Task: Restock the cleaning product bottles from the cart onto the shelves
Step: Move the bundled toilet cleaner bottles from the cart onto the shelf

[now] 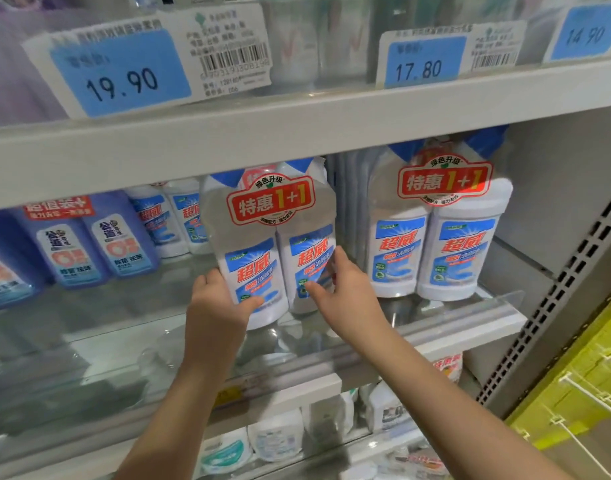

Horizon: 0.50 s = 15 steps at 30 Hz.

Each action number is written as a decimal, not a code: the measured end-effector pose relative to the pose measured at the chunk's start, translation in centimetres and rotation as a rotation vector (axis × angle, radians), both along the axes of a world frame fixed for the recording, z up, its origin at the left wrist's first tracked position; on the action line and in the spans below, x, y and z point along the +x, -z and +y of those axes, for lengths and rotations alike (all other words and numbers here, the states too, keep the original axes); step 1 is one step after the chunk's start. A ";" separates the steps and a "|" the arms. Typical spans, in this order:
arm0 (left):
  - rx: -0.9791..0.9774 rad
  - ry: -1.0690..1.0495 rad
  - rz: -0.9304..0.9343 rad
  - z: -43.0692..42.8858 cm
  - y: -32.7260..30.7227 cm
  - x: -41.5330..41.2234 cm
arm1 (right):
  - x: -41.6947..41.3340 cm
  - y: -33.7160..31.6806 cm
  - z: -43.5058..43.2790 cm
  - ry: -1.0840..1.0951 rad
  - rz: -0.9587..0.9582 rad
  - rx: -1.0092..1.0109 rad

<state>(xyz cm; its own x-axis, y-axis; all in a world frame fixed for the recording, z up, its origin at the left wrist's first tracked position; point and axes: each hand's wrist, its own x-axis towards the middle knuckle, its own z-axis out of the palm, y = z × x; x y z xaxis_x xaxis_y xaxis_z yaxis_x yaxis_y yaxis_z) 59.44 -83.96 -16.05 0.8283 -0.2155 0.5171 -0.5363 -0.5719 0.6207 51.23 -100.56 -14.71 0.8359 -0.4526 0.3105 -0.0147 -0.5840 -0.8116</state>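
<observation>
"Fingers (340, 263) curled round it, on both sides?"
"Yes. Left hand (216, 303) and right hand (347, 296) clasp the film-wrapped twin pack of white plastic bottles with blue caps (262, 258), thumbs on the labels. The left fingers are hidden behind."
"Where is it?"
"Tilted at the front edge of the white metal shelf (470, 329), beside a matching upright twin pack (439, 237). Blue plastic bottles (89, 244) stand further left."

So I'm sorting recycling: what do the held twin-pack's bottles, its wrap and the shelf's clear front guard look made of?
Twin-pack bottles: opaque white plastic, smooth with a slight sheen, printed labels. Wrap: thin clear film, likely plastic; it glares and blurs the necks. Front guard: rigid transparent plastic, possibly acrylic; the shelf shows through it.
</observation>
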 end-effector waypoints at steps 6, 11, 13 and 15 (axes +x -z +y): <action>0.016 -0.044 -0.001 -1.7 0.2 1.4 | 0.8 0.5 0.0 0.022 0.027 0.005; 0.120 -0.146 0.095 -3.1 -0.3 2.5 | 1.6 0.3 0.1 0.003 0.097 0.040; 0.115 -0.152 0.104 -3.5 -0.4 2.7 | 1.6 0.1 -0.1 -0.017 0.134 0.015; 0.099 -0.157 0.123 -3.6 -0.4 2.6 | 1.5 0.1 -0.3 -0.028 0.167 -0.011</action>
